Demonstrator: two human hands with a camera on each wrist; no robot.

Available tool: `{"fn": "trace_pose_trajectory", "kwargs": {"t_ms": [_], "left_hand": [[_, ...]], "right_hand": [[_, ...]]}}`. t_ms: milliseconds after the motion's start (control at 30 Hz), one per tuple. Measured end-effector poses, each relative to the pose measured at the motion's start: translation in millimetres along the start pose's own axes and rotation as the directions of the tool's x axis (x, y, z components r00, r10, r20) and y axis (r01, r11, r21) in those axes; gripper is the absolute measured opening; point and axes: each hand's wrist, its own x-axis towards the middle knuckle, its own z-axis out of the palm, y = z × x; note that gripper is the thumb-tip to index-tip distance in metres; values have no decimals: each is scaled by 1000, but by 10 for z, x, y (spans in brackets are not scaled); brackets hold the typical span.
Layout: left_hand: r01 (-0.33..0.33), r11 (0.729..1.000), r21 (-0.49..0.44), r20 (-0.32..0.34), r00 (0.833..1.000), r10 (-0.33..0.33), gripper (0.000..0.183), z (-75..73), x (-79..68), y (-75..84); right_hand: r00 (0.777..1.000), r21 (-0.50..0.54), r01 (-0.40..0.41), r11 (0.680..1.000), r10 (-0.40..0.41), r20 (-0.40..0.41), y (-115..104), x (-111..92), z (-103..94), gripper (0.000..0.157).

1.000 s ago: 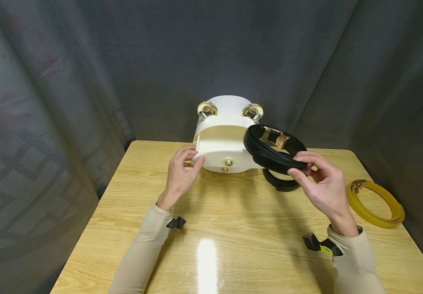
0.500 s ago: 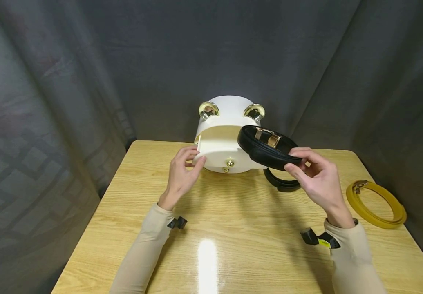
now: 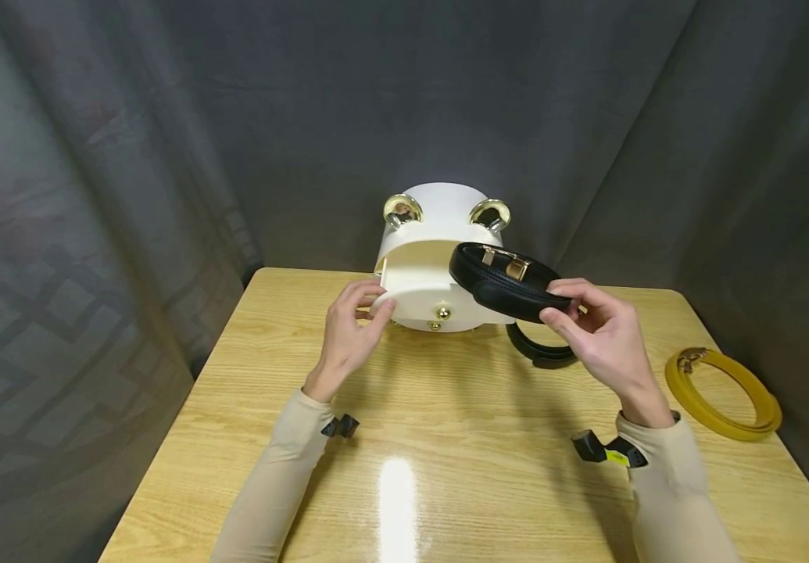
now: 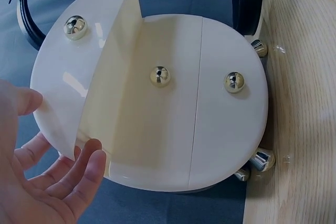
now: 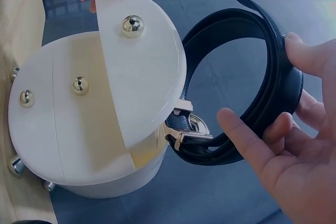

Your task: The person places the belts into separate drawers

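Observation:
A white rounded jewellery-box-like cabinet with gold knobs and two gold rings on top stands at the table's back. Its upper drawer is pulled out. My left hand grips the left edge of that drawer's front, thumb on the outer face and fingers behind. In my right hand a coiled black belt is pinched between thumb and fingers at its right side. The belt is tilted in the air and overlaps the drawer's right end. Its gold buckle is near the drawer's edge in the right wrist view.
Another coiled black belt lies on the wooden table, right of the cabinet and partly hidden behind the held belt. A yellow coiled belt rests near the right edge. Grey curtains hang behind and at the sides.
My right hand has moved left with the black belt, bringing it further over the drawer's right end and tipping it flatter. My left hand keeps its grip on the drawer.

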Motion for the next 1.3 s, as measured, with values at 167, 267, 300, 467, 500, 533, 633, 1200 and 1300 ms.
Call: {"fn": "trace_pose_trajectory", "kwargs": {"t_ms": [167,267,300,467,500,533,633,1200,1300], "left_hand": [[4,1000,-11,10,1000,-4,24,13,-1,13],[6,1000,-9,13,1000,-6,24,13,-3,25],[7,1000,-9,13,1000,-7,24,12,-2,26],[5,1000,-7,12,1000,-5,23,12,3,28],[5,1000,-5,13,1000,-5,23,14,4,26],[4,1000,-2,13,1000,-4,23,15,5,23],[3,1000,3,11,1000,-3,23,13,2,21],[14,1000,-1,18,1000,-14,22,6,-3,39],[14,1000,0,18,1000,-14,22,-1,3,32]], "right_hand": [[999,90,-37,995,37,6,18,17,-32,42],[998,91,-60,994,59,14,33,31,-45,40],[998,77,-68,995,67,18,38,37,-47,38],[994,24,-100,995,99,43,57,74,-60,31],[993,24,-104,994,102,51,60,83,-60,30],[993,23,-105,994,104,59,63,92,-59,30],[990,58,-115,992,110,86,73,125,-44,30],[986,27,-123,992,119,120,114,289,149,37],[987,9,-116,993,114,113,115,308,188,33]]}}
